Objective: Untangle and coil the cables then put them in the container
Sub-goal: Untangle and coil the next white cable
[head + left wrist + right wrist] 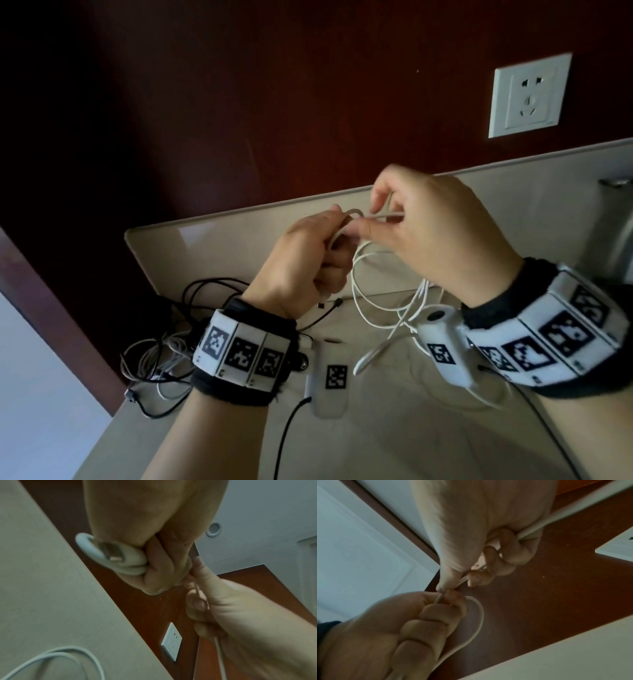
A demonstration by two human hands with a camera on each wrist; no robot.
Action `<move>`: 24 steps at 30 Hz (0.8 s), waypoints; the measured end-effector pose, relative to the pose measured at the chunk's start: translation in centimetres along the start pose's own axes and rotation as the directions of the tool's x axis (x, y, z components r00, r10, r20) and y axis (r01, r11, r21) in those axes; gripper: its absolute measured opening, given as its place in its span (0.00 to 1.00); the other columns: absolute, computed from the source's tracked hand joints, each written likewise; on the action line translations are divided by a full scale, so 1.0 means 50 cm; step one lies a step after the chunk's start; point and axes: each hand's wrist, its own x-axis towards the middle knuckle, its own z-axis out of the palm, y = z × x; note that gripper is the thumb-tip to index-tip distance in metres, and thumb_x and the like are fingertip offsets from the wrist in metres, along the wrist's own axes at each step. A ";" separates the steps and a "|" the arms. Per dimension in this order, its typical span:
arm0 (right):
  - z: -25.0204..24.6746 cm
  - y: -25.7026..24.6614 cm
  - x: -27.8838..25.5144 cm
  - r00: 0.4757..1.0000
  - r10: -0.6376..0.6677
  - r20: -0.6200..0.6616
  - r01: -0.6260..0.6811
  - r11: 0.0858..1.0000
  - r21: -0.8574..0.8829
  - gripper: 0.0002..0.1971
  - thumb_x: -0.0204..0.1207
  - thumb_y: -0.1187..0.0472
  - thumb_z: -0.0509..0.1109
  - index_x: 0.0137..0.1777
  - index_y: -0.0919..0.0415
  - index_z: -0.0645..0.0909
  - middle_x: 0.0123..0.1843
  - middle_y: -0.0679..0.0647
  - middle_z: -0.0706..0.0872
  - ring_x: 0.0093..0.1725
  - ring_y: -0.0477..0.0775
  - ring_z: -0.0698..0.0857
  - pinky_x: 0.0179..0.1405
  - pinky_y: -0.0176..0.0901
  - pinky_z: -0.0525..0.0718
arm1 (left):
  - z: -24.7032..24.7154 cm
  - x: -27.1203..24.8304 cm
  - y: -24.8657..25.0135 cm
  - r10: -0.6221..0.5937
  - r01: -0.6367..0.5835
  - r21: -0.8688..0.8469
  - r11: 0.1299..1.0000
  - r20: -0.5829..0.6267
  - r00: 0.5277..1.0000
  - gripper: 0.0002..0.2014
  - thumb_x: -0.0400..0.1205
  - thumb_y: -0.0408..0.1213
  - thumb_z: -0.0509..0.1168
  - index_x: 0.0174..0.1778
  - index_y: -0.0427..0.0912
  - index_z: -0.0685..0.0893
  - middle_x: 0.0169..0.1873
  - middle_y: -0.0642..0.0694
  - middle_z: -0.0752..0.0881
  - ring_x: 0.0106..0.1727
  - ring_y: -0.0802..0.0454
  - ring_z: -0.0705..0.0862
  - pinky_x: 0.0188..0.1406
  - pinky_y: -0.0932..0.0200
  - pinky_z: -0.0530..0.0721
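Over the table, both hands hold one white cable (370, 274) between them. My left hand (337, 236) grips a small coil of it in its curled fingers, and the coil's USB plug (113, 554) sticks out by the palm. My right hand (376, 222) pinches the strand close beside the left hand (445, 608), and the cable runs on through its curled fingers (510, 545). Loose white loops hang from the hands down to the tabletop (394, 308). A tangle of black and white cables (164, 342) lies on the table's left corner.
The beige table (376, 428) ends against a dark red wall with a white socket (529, 94). A metal object (616, 226) stands at the right edge. A thin black cable (325, 308) lies under the left wrist. The table's left edge drops off beside the tangle.
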 end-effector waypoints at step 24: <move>0.020 0.023 0.005 0.939 0.206 0.277 -0.291 0.904 0.314 0.14 0.85 0.57 0.63 0.39 0.53 0.85 0.16 0.43 0.68 0.17 0.43 0.65 0.17 0.33 0.60 | -0.011 -0.005 0.008 0.003 -0.001 0.118 0.993 -0.012 1.000 0.24 0.91 0.46 0.53 0.26 0.47 0.64 0.21 0.51 0.58 0.17 0.56 0.58 0.25 0.58 0.81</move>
